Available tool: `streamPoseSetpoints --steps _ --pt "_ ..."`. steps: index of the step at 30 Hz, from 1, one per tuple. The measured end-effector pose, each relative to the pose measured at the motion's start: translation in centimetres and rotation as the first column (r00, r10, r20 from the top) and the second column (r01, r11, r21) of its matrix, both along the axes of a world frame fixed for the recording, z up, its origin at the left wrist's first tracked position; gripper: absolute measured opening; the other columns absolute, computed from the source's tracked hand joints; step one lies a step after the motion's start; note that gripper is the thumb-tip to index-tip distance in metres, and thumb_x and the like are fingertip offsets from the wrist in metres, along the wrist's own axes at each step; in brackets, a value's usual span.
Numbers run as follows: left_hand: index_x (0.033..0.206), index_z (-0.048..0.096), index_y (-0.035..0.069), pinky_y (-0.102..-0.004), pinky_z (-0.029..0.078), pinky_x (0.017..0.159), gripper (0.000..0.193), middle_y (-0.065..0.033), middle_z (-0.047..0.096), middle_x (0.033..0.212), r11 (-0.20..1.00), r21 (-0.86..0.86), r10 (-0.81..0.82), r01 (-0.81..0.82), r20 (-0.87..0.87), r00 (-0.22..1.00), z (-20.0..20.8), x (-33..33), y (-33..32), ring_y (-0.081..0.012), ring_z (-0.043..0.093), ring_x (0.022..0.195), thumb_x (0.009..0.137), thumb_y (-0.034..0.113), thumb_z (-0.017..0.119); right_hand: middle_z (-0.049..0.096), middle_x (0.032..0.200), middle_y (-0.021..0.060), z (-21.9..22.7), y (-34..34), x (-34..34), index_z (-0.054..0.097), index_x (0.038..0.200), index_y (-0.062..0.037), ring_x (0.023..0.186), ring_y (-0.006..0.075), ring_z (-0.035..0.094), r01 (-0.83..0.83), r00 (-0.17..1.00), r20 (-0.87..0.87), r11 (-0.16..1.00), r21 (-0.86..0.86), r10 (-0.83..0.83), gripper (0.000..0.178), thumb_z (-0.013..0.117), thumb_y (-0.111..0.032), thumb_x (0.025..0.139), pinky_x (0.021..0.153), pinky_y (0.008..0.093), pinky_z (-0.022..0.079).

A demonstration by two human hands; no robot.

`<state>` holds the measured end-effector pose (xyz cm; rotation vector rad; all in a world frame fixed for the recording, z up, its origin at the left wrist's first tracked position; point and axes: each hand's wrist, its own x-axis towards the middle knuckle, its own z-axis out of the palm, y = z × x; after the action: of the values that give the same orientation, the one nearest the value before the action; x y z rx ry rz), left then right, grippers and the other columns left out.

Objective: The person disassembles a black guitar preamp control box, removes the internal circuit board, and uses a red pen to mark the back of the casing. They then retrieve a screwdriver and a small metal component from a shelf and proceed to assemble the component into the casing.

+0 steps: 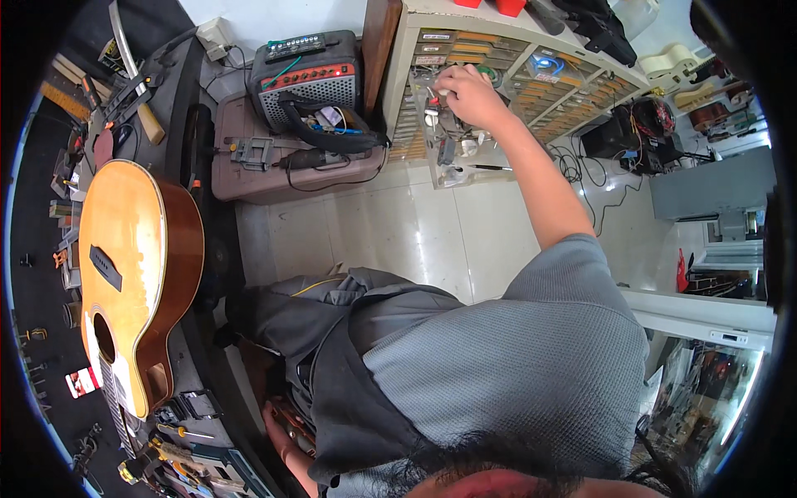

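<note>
Right hand [466,93], upper centre of frame, arm stretched out from the grey sleeve, reaches into a pale parts cabinet [506,62] with many small drawers. Fingers are curled narrow around something small at an open drawer [452,153]; what it pinches is too small to tell. The open clear drawer below the hand holds mixed small parts, a red bit and a dark bit among them. Other cabinet compartments show yellowish labels and, to the right, a blue coil [545,64] and a green item [490,73]. Red bins [509,7] sit on the cabinet top.

Left hand [282,432], lower centre-left, is down beside the dark worktop [178,124] edge, partly hidden by the grey jacket; it seems to rest on an orange-brown object, grip not clear, cannot tell if it is holding.

An acoustic guitar [137,274] lies face up on the worktop at left of frame, neck pointing to the lower edge. Screwdrivers [178,432] and small tools lie near the lower left.

Upper centre-left, a small amplifier [305,79] stands on a brownish plastic case [286,170]; a rotary tool [311,158] and a small vise [251,152] lie on the case lid. Cables [610,178] trail over the tiled floor [415,232] at right of the cabinet.
</note>
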<state>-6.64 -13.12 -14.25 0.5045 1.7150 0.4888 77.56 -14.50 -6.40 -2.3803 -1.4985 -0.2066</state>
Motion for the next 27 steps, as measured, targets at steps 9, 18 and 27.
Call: streamPoseSetpoints --steps 9,18,27 --pt "0.116 0.075 0.018 -0.0362 0.051 0.056 0.043 -0.0028 0.067 0.082 0.998 -0.013 0.061 -0.061 -0.012 0.998 -0.3 0.7 0.3 -0.0202 0.063 0.062 0.100 0.058 0.072 0.070 0.130 0.0053 1.2 -1.3 1.8 0.079 0.103 -0.0134 0.131 0.0322 0.063 0.152 0.988 0.022 0.988 -0.014 -0.152 0.013 0.070 -0.019 0.097 0.110 0.0545 0.050" --pt "0.116 0.074 0.018 -0.0370 0.051 0.056 0.043 -0.0035 0.066 0.081 0.996 -0.009 0.088 -0.089 -0.059 0.994 0.0 0.5 0.0 -0.0210 0.063 0.062 0.101 0.058 0.071 0.070 0.127 0.0100 -0.6 -0.3 1.4 0.079 0.112 -0.0141 0.128 0.0348 0.065 0.232 0.968 0.113 0.971 -0.064 -0.224 0.026 0.074 -0.037 0.100 0.109 0.0561 0.051" --pt "0.120 0.075 0.020 -0.0374 0.052 0.055 0.049 -0.0049 0.065 0.082 0.999 -0.023 0.023 -0.024 -0.044 0.999 0.0 1.1 1.0 -0.0218 0.064 0.062 0.097 0.063 0.072 0.069 0.133 0.0128 -0.8 -0.2 1.1 0.078 0.130 -0.0203 0.137 0.0345 0.063 0.355 0.934 0.080 0.932 -0.079 -0.349 0.036 0.076 -0.029 0.094 0.117 0.0554 0.048"
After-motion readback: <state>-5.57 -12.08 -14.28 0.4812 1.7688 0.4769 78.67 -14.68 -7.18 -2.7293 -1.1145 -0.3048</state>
